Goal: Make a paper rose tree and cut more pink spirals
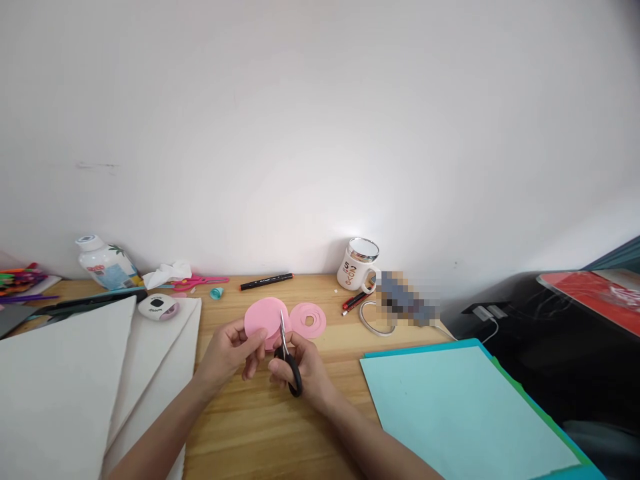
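Observation:
My left hand (235, 350) pinches the lower left edge of a round pink paper disc (264, 317). The fingers of my right hand (303, 367) are in the black handles of a pair of scissors (287, 360). Their metal blades point up and lie over the disc's right side; whether they are cutting through it I cannot tell. Just right of the disc, a coiled pink paper spiral (316, 320) with a hole in its middle lies on the wooden table (260, 427).
A white mug (353, 267) and red pens (354, 303) stand behind, right of centre. A black marker (267, 281) lies near the wall. White sheets (55, 387) cover the left, turquoise sheets (465, 407) the right. Pink scissors (207, 280) and a white bottle (107, 262) are back left.

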The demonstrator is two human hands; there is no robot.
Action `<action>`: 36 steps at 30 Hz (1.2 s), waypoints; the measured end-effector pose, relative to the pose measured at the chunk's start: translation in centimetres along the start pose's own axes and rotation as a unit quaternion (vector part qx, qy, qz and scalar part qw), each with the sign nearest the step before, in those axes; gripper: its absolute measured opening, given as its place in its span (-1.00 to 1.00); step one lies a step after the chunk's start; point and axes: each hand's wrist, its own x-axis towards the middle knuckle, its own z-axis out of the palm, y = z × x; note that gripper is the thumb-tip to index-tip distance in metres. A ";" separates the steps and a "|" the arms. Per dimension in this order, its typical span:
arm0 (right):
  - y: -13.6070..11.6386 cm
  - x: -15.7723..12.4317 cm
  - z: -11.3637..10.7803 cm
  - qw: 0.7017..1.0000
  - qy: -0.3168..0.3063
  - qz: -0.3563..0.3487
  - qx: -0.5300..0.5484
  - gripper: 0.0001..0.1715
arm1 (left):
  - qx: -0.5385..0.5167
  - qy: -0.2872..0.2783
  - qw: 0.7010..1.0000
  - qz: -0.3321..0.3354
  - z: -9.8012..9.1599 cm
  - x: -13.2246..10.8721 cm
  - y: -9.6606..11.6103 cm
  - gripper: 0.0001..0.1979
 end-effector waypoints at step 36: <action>0.2 -0.1 0.0 1.000 0.007 0.009 -0.005 -0.44 | 0.040 0.057 0.998 0.005 0.1 0.1 0.1 -0.66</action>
